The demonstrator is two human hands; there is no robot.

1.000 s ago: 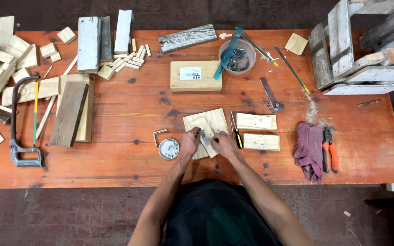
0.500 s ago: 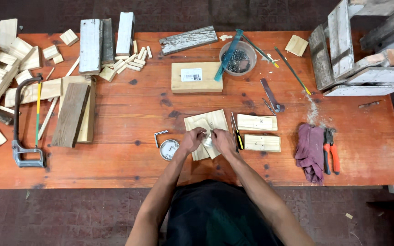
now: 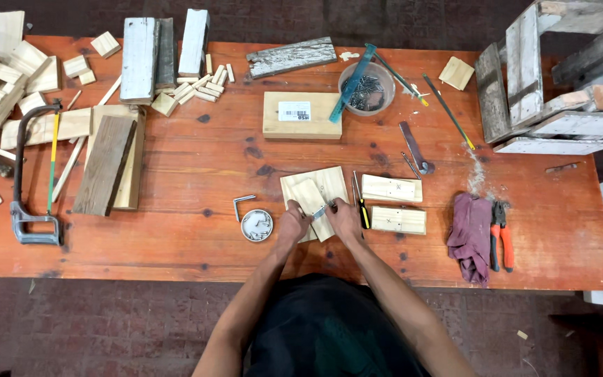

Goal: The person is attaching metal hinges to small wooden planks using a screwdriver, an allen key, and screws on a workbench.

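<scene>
Hands are pressed together on a small wooden piece (image 3: 310,199): left hand (image 3: 292,225) closed at its near edge, right hand (image 3: 344,218) pinched on a small metal part (image 3: 320,209).

Looking straight down on the person now: both forearms are bare from the elbow to the wrist, no sleeves showing on either one. The left hand (image 3: 292,225) is bare too, no glove, and no ring or watch that can be made out from this height. Same story on the right hand (image 3: 344,218): uncovered, nothing on the wrist as far as the view allows. Lower down there's dark clothing, black or close to it, filling the space between the two arms. It looks plain, no pattern or print to be seen, with soft folds across the fabric.
</scene>
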